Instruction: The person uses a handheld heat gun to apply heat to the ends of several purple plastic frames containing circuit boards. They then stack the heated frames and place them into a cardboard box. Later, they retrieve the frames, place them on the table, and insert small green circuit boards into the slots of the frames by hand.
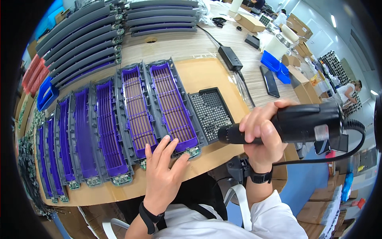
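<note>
My right hand [264, 133] is wrapped round a black electric screwdriver [306, 121], its nose pointing left over a black tray of small screws [211, 109]. A cable curves from its rear end. With fingers spread, my left hand [163, 171] lies at the near end of two grey frames with purple slatted inserts. The nearer-to-middle frame [173, 103] has a small green circuit board [191, 153] at its lower end, beside my fingers. The other frame [137, 107] stands just left of it. Whether my fingertips press on the frames I cannot tell.
Several more purple-grey frames [81, 131] line the cardboard sheet on the left. Stacked grey frames [83, 40] fill the far left. Further right are a black power strip [230, 58], a phone [269, 81] and blue bins [275, 67]. Another person [346, 93] is at the far right.
</note>
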### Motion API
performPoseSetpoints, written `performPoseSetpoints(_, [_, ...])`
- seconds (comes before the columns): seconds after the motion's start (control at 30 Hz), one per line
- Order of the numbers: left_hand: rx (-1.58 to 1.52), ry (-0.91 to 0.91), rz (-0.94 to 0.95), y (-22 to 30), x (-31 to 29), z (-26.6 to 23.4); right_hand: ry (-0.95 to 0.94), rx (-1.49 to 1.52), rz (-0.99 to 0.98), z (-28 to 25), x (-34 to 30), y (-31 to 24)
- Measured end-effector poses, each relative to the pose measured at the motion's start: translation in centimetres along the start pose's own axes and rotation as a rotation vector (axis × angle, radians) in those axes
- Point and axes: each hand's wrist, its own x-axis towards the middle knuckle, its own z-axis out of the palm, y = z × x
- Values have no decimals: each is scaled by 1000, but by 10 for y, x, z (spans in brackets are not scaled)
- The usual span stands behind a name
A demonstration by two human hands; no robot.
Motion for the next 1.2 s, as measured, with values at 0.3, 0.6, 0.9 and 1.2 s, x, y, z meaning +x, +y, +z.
performPoseSetpoints(0.3, [-50,14,-34,3,1,-2,50,15,120,-12,-4,15])
performPoseSetpoints(0.6, [-51,11,-38,3,1,-3,51,-2,133,-13,-5,20])
performPoseSetpoints(0.9, [-51,12,-42,2,1,-3,14,-36,140,-14,-8,20])
performPoseSetpoints(1.2, [-44,25,-33,1,1,-3,19,-5,126,-15,-9,22])
